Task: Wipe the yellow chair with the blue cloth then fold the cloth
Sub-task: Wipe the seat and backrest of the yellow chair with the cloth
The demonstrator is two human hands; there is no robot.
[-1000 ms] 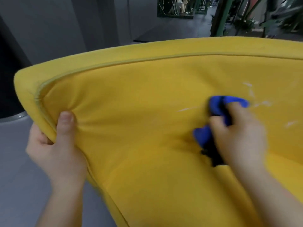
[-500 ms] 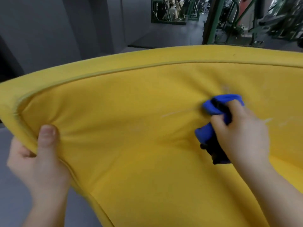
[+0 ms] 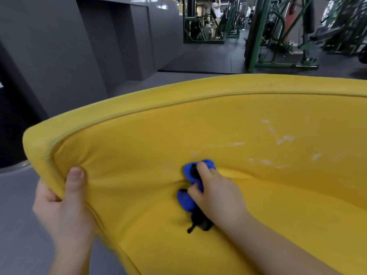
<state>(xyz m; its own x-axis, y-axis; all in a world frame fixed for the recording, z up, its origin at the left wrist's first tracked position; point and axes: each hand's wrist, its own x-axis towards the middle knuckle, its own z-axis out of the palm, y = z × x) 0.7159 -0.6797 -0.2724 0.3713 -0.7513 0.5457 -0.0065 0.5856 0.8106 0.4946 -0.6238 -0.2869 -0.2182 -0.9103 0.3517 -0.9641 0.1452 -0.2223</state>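
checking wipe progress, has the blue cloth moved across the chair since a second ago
Yes. The blue cloth in the right hand has slid left and down, away from the white marks on the yellow chair.

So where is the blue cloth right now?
The blue cloth is bunched in the right hand, pressed against the yellow chair near centre frame, left of the white marks.

Grey walls (image 3: 59,46), green gym machines (image 3: 278,36) behind.

The left hand (image 3: 65,211) is clamped with the thumb laid upward; the right hand (image 3: 218,195) is fisted, knuckles up. Both forearms are extended forward.
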